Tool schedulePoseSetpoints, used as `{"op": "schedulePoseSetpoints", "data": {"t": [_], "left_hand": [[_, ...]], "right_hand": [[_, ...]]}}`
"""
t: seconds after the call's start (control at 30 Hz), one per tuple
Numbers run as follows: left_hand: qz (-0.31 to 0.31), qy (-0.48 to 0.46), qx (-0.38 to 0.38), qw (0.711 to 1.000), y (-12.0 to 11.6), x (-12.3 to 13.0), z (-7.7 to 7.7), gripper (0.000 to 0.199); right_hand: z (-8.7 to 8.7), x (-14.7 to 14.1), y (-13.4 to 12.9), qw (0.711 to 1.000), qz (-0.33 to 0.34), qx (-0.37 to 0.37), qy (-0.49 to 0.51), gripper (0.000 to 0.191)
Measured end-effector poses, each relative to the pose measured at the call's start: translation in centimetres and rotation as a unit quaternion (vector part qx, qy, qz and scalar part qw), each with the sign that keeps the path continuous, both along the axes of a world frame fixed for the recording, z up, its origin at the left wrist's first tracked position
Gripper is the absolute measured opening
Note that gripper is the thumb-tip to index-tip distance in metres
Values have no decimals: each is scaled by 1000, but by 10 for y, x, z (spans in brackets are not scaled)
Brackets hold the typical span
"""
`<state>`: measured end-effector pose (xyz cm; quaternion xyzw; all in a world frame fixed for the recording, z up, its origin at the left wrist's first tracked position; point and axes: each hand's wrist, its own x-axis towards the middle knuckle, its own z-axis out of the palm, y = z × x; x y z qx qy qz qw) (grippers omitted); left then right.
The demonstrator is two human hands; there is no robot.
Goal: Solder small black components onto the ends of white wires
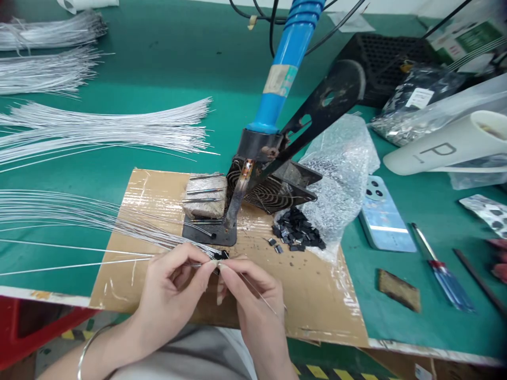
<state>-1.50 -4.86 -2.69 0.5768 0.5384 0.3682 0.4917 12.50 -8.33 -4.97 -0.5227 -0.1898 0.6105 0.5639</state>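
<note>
Two bare hands meet at the near middle of the cardboard sheet [317, 303], head view. Left hand [170, 293]: thumb and forefinger closed in a pinch, a ring-shaped bangle [84, 352] at the wrist. Right hand [257, 303]: likewise pinched, fingertips against those of the left. Thin wire [259, 296] runs from the pinch point across the right palm; the exact part between the fingertips is too small to make out. Just beyond them, black pieces [222, 255] sit at the ends of a spread of white wires [130, 228] coming in from the left.

Behind: soldering iron [273, 87], blue grip uppermost, tilted in a black stand, tip pointing down. Wrapped block [205, 198], with metal bits lying across it, rests left of the iron. Small fan [273, 192] to its right. Pile of black connectors [299, 229] lies against bubble wrap [343, 158]. On the green table [166, 79]: wire bundles [119, 126] at left; phone [387, 214] and screwdriver [447, 279] at right.
</note>
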Motion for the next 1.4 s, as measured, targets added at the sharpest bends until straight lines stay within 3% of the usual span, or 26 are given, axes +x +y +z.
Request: {"op": "schedulePoseSetpoints", "data": {"t": [0.33,0.77,1.4], "left_hand": [[-17,57,22,998,-5,-2,-6,21],[-55,94,25,994,-2,-5,0,20],[-15,62,13,998,-3,4,-5,21]], "right_hand": [[-1,1,1,999,4,-5,38,20],[-4,19,7,992,85,-17,93,20],[-9,-2,-1,995,2,5,98,15]]}}
